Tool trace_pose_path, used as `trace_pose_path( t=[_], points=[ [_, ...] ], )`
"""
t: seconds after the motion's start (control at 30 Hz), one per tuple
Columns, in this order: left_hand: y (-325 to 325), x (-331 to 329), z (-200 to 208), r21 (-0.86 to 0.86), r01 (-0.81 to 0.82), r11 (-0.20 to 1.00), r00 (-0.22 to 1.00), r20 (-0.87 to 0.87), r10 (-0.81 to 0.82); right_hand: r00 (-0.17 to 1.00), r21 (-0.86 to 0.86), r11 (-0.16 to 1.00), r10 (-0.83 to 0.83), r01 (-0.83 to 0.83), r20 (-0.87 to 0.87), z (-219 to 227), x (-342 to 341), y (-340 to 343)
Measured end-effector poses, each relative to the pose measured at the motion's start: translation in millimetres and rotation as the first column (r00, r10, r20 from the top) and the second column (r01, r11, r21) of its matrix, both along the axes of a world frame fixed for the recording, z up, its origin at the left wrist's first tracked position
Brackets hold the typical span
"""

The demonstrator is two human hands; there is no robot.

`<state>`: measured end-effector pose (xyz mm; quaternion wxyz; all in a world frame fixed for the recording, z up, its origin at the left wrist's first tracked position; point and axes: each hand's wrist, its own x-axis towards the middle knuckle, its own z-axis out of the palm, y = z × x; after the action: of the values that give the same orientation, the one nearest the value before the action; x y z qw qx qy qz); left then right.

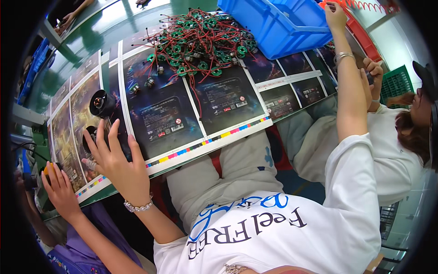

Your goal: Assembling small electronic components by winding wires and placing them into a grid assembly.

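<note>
Black cup-shaped part (pixel 106 106) just beyond left fingers (pixel 101 138)

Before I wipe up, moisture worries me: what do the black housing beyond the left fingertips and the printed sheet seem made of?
Black housing: probably moulded plastic, mildly glossy, from its soft highlights; painted metal is possible.
Printed sheet: likely coated paper or film, satin, with crisp artwork and sheen.

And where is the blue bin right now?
In the head view, the blue bin sits at the top, right of centre, between the pile of wired green boards and the person's right hand.
</note>
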<state>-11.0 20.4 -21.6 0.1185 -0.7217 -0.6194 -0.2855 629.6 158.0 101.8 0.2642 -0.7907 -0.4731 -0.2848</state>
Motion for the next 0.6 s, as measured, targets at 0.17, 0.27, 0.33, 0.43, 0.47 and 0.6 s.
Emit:
trace_pose_path(
  t=[0.17, 0.27, 0.33, 0.43, 0.47, 0.6],
  points=[
    [-3.4, -2.1, -0.6, -0.006, -0.009, 1.000, 1.000, 0.026, 0.009, 0.968, 0.554, 0.827, 0.206, -0.095, -0.142, -25.9, -77.4, -37.4],
    [-4.3, -0.5, -0.8, -0.027, -0.017, 0.999, 1.000, -0.002, 0.017, 0.813, 0.421, 0.707, 0.406, -0.569, 0.417, -38.6, -181.4, -86.1],
    [-1.0, 4.7, 1.8, -0.022, -0.019, 1.000, 1.000, 0.004, 0.019, 0.659, 0.266, 0.808, 0.189, -0.526, 0.728, -40.7, -243.3, -132.4],
    [-3.6, 5.7, 4.5, -0.048, -0.006, 0.999, 1.000, -0.003, 0.006, 0.671, 0.200, 0.736, 0.424, -0.647, 0.609, -64.5, -268.4, -168.6],
    [-2.5, 6.0, 5.4, -0.052, 0.007, 0.999, 1.000, -0.004, -0.008, 0.737, 0.182, 0.769, 0.473, -0.613, 0.483, -74.8, -261.8, -169.1],
    [1.0, -3.4, 2.2, 0.045, 0.069, 0.997, 0.998, -0.003, -0.069, 0.950, -0.060, 0.967, 0.254, -0.247, 0.182, -110.7, -230.8, -169.7]
  ],
)
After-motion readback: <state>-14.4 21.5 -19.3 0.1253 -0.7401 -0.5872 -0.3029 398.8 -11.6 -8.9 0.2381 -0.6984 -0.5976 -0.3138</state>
